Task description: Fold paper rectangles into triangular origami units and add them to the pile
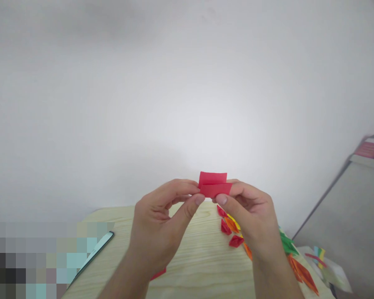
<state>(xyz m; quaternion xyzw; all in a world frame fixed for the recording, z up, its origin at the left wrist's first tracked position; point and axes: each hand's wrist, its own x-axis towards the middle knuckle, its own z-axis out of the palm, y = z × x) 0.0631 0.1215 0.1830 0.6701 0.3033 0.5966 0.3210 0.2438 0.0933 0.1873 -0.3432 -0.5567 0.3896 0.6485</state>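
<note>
A small piece of red paper (215, 189), creased lengthwise into folded strips, is held up above the table between both hands. My left hand (165, 220) pinches its left end between thumb and fingers. At the other end, my right hand (251, 211) grips the lower right part, thumb in front and fingers behind. Below my left wrist, another bit of red paper (158, 274) lies on the table, mostly covered by the arm. Folded red paper pieces (236, 241) sit just left of my right wrist, beside an orange folded piece (232, 224).
The pale wood-grain table (199, 257) stands against a white wall (187, 91). Green folded paper (288, 244) and orange folded paper (302, 274) lie along its right edge. At left is a tablet-like device (95, 255), partly pixelated. Colourful strips (319, 257) rest on a whitish surface at right.
</note>
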